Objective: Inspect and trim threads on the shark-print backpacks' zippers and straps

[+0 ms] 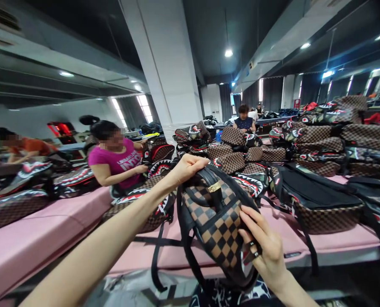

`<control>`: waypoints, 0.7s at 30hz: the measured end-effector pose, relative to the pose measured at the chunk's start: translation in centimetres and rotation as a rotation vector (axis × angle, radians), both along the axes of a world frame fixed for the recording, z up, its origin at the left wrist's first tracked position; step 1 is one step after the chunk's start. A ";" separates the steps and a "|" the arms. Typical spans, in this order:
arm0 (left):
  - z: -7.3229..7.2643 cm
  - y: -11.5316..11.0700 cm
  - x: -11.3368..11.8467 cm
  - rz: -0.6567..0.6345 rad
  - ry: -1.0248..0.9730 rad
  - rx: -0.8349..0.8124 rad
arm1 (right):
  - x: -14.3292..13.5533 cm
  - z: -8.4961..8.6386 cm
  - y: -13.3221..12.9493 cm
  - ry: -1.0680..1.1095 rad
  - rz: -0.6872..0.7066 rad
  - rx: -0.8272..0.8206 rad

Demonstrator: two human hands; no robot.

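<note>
I can't read any text: white lettering on the pink T-shirt [123, 163] is blurred, backpack's gold plate [214, 187] too small.

Backpack [217, 221] in front, over the near edge of the tabletop [49, 230], between the hands: left hand [186, 167] on top, right hand [266, 247] at its lower right. Behind it, more backpacks [234, 160]; stacked pile [330, 140] far right. Person [116, 155] behind the tabletop, left.

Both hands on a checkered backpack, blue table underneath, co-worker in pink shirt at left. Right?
Not quite: in the head view the table is pink, not blue. The left hand and right hand do grip the checkered backpack, and the co-worker wears pink.
</note>
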State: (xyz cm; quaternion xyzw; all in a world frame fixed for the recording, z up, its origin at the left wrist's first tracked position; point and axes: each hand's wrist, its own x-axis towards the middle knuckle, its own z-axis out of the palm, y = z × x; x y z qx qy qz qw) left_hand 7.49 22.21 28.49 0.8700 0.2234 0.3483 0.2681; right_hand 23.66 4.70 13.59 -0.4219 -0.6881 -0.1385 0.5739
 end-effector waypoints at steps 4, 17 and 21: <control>0.2 -0.3 0.4 0.028 -0.021 0.001 | 1.1 -0.3 0.7 0.037 0.021 -0.035; 1.0 -0.9 4.3 0.187 0.112 -0.129 | 0.2 4.3 -0.6 -0.208 -0.105 0.065; 0.9 -1.0 1.7 0.048 0.168 -0.131 | 1.7 4.3 0.4 -0.333 -0.257 0.052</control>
